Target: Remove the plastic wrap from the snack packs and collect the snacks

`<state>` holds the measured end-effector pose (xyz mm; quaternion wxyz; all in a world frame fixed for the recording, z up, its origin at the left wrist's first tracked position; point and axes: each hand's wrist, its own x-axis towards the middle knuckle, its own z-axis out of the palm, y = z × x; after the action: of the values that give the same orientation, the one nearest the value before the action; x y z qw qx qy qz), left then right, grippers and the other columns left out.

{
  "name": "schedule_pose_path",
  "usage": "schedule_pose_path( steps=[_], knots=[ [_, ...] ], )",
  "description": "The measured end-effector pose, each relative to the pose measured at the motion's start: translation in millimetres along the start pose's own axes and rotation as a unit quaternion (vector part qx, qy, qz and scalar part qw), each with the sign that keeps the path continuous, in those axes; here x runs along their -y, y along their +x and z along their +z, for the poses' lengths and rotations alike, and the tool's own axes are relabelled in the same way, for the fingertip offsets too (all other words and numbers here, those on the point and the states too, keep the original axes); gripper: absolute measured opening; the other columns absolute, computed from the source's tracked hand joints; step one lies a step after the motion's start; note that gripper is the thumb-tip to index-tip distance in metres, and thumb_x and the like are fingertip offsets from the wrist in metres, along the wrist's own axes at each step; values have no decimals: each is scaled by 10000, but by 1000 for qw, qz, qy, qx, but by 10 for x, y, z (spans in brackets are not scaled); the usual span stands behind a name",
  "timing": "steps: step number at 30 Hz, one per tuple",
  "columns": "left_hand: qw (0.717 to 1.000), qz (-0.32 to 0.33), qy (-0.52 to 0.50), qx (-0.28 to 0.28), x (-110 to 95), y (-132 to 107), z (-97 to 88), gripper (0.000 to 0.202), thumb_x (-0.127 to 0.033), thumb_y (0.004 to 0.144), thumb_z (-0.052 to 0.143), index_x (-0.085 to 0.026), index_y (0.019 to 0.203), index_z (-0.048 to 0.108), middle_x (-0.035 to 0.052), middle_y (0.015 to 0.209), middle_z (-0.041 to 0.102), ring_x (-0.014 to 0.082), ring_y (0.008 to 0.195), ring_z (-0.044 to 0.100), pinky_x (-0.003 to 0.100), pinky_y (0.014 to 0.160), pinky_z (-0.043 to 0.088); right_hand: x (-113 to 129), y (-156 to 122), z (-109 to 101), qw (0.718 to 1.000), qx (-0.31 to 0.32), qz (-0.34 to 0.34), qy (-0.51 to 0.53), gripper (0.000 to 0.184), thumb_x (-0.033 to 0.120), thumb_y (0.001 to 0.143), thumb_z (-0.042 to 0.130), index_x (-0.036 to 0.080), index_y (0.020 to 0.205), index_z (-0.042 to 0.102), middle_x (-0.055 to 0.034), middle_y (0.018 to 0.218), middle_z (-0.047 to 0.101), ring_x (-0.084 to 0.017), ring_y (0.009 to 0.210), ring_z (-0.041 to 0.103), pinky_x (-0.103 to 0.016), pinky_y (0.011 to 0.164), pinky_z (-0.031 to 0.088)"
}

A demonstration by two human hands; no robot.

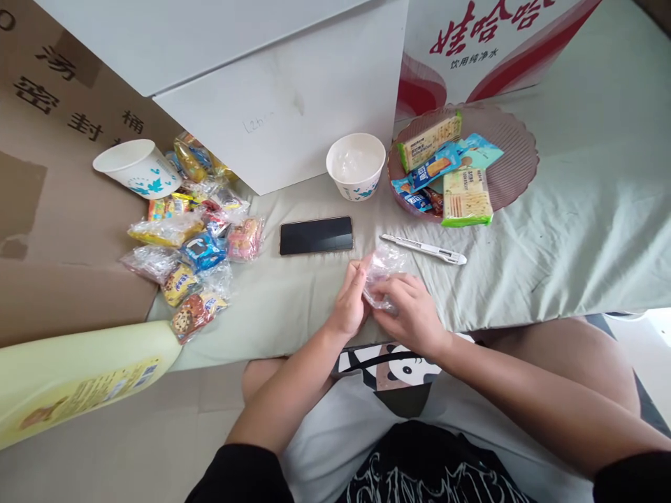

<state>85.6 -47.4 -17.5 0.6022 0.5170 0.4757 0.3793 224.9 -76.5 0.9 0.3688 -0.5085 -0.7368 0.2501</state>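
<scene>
Both forearms come in from the lower edge and meet above the person's lap, over the near hem of the pale green cloth; the left hand stands on edge, palm turned toward the other hand, its fingers straight, close together and pointing away from the body; the right hand lies knuckles-up, its fingers curled in toward the left one; between them both hands are closed on a clear plastic wrapper, the left pinching its side, the right wrapped about its lower part; the wrapper is thin, crinkled and see-through, and its free end sticks up out of the grip, away from the body and leaning slightly to the right; its true long axis cannot be told through the creases; just beyond the grip a slim white tool lies flat, long axis running left to right; beyond and to the left of the grip a dark, glossy phone lies flat, also set crosswise; further beyond stands a white paper bowl lined with clear film; far right of it a scalloped plate bears flat biscuit packets; well to the left of the grip lies a heap of shiny snack packets, with a tipped paper bowl behind it.
</scene>
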Motion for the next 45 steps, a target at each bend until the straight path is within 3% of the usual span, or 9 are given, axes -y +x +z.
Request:
schedule_pose_path(
  steps=[5, 12, 19, 27, 31, 34, 38, 41, 45],
  knots=[
    [992, 100, 28, -74, -16, -24, -146, 500, -674, 928, 469, -241, 1178, 455, 153, 1520, 463, 272, 1444, 436, 457, 1157, 405, -9, 94, -131, 991, -33, 65, 111, 117, 157, 877, 568, 248, 926, 623, -41, 885, 703, -215, 848, 658, -359, 782, 534],
    [994, 5, 28, 103, -189, -95, -216, 652, -629, 855, 649, -193, 1334, 571, 122, 1219, 711, 263, 1084, 697, 364, 939, 557, 43, 35, -85, 940, 62, 101, 321, 160, 311, 997, 503, 254, 1132, 566, -74, 1067, 719, -192, 958, 709, -343, 838, 571],
    [999, -6, 47, -21, -226, -29, -241, 583, -693, 851, 604, -158, 1040, 733, 105, 985, 769, 242, 895, 715, 354, 785, 575, -41, 16, -62, 970, -88, 120, 194, 243, 358, 914, 604, 257, 1118, 521, -97, 1153, 616, -242, 1106, 605, -390, 863, 527],
    [998, 23, 50, 43, -228, -13, -222, 512, -625, 789, 713, -194, 1062, 672, 55, 912, 703, 164, 759, 651, 281, 667, 527, -51, 103, -129, 967, 2, 202, 152, 271, 291, 854, 631, 243, 1104, 540, 5, 789, 607, -147, 614, 537, -298, 583, 460],
    [993, 49, 70, -86, -213, 119, -398, 395, -518, 760, 756, -194, 937, 617, 6, 791, 660, 131, 676, 612, 249, 631, 499, -83, 92, -149, 965, -21, 163, 203, 279, 282, 883, 600, 242, 1145, 513, -35, 948, 628, -159, 746, 599, -321, 702, 521],
    [917, 142, 124, -351, -284, 312, -851, 298, -432, 777, 711, -203, 876, 546, -12, 811, 610, 125, 719, 592, 248, 685, 494, -96, 69, -170, 959, 20, 164, 231, 235, 275, 912, 566, 240, 1140, 519, -40, 967, 633, -151, 764, 621, -317, 722, 533],
    [718, 201, 207, -634, -411, 429, -1622, 140, -161, 805, 512, -222, 789, 388, -35, 777, 463, 123, 771, 539, 250, 763, 473, -94, 45, -179, 960, 51, 170, 218, 167, 255, 915, 556, 235, 1080, 551, -33, 925, 636, -138, 713, 607, -293, 662, 516],
    [632, 189, 236, -714, -452, 335, -2006, 265, -16, 715, 449, -237, 748, 307, -43, 748, 374, 122, 718, 469, 249, 731, 437, -90, 46, -165, 964, 58, 163, 200, 157, 250, 912, 554, 234, 1068, 563, -24, 880, 638, -140, 704, 603, -284, 646, 507],
    [618, 213, 312, -689, -464, 119, -2190, 356, 81, 612, 432, -243, 698, 310, -28, 742, 370, 148, 724, 443, 293, 749, 411, -65, 62, -135, 969, 73, 165, 168, 113, 272, 916, 544, 223, 1013, 575, 1, 748, 610, -138, 625, 570, -269, 570, 469]
  ],
)
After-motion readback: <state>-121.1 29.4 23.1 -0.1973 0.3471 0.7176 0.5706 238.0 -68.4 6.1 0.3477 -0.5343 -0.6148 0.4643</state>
